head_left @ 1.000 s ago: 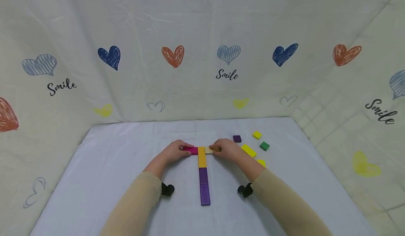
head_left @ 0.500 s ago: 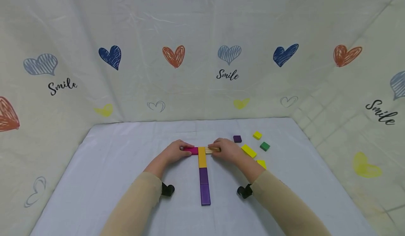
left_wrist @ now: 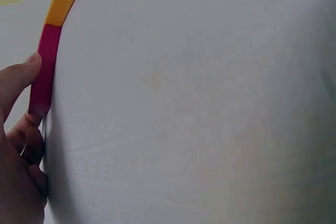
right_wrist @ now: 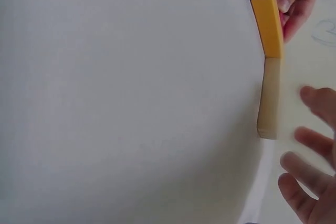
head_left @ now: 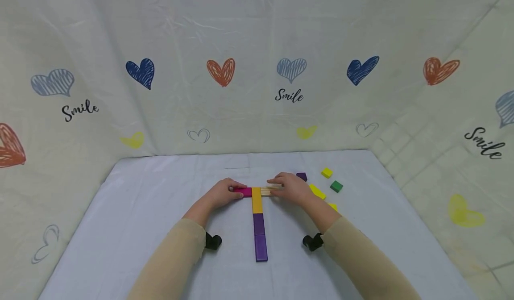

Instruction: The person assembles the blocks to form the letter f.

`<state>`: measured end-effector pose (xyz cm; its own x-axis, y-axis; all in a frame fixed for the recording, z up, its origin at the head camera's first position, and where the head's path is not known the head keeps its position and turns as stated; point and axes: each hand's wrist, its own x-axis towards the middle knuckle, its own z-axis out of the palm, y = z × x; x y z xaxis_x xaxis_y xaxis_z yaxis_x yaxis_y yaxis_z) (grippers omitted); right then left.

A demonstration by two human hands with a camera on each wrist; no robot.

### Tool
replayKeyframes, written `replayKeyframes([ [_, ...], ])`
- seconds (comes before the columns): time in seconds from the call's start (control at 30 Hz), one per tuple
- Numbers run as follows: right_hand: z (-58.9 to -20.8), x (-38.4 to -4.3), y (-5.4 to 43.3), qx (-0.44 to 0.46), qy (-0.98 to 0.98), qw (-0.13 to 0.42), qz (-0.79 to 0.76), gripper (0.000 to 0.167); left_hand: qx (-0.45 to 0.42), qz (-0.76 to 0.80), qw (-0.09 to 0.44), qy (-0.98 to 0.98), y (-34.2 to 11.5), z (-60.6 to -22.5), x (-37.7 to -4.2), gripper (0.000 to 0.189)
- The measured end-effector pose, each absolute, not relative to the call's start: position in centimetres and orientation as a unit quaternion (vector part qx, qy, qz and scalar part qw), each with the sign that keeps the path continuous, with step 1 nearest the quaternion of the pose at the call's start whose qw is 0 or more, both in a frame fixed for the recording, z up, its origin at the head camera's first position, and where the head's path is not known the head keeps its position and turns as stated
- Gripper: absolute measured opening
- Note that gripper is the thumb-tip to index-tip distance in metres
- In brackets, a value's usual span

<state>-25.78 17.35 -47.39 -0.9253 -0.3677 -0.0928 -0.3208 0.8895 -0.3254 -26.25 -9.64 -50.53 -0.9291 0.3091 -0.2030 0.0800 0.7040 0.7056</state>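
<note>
We are seeing the magenta block [head_left: 246,192] and bare-wood block [head_left: 266,192] lying just below frame centre, long axes running left-right, flanking the up-down orange block [head_left: 257,200]. The left hand [head_left: 221,193] is pinching the magenta block; the right hand [head_left: 295,188] is spreading its fingers, wider than half a second ago. White tablecloth [head_left: 132,219] is extending lower left.
</note>
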Motion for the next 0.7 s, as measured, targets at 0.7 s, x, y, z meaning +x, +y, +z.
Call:
replayKeyframes([
  [0.7,-45.7,-22.5,24.4,-0.125,0.968,0.088,-0.198,0.042,0.104,0.367,0.157,0.911,-9.6,-50.4,-26.0,0.03],
])
